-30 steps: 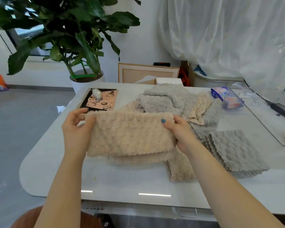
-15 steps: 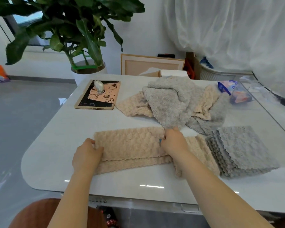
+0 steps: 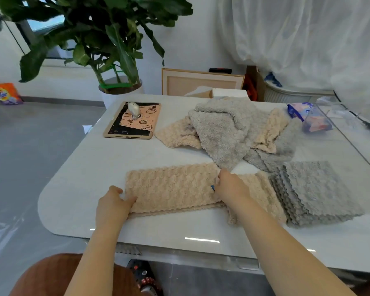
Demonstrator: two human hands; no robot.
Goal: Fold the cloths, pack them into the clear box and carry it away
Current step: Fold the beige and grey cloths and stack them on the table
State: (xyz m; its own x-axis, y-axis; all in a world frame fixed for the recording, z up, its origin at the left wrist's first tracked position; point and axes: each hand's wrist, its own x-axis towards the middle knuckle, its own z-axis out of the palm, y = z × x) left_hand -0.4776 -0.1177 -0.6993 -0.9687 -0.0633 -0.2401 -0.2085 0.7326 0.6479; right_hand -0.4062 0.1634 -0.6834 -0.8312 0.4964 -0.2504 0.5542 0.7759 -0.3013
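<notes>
Bright, soft daylight fills the room, apparently from the window (image 3: 45, 22) behind the plant (image 3: 107, 28) and through the sheer curtain (image 3: 308, 39). The glossy worktop (image 3: 94, 178) shows small glare streaks near its front edge. The beige cloth (image 3: 171, 186) throws barely any shadow. Wide-angle distortion bends the edges, and the far right looks smeared.

white table (image 3: 90, 180), cloths (image 3: 171, 186), tablet (image 3: 132, 122), packet (image 3: 308, 119)

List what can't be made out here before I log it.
All head view.
- Left hand and right hand: grip on beige cloth hidden by their own backs.
- Folded beige stack: partly covered by the right forearm.
- Grey stack: layer count too fine.
- Transparent shape: faint, cut by the right edge; whether a box, unclear.
</notes>
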